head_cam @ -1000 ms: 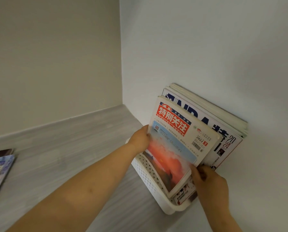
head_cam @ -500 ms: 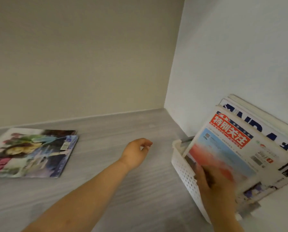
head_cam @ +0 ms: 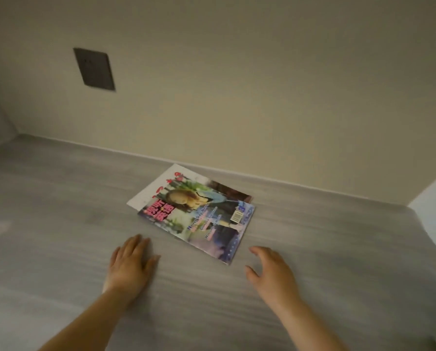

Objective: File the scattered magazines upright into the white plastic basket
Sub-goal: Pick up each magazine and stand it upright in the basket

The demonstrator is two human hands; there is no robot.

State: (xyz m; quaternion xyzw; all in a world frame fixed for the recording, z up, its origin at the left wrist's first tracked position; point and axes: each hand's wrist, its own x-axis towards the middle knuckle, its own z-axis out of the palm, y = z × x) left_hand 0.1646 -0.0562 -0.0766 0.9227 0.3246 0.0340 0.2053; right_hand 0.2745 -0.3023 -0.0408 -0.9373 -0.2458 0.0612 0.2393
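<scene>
Both hands had come away from the white basket since half a second earlier, and the basket with its filed magazines had passed out of view to the right. The left hand (head_cam: 132,262) lay palm down with straight fingers close together, holding nothing, low over the grey wood-grain surface (head_cam: 325,249); whether it touched the surface could not be told. The right hand (head_cam: 270,272) was empty too, its fingers parted and lightly bent. Between and just beyond them lay the top magazine (head_cam: 199,219), flat and face up, its near corner close to the right hand but apart from it. It rested on a white magazine (head_cam: 158,190) and a dark cover (head_cam: 234,193) that showed at its far edges. Behind the pile rose a beige wall (head_cam: 262,84) with a dark plate (head_cam: 94,69).
</scene>
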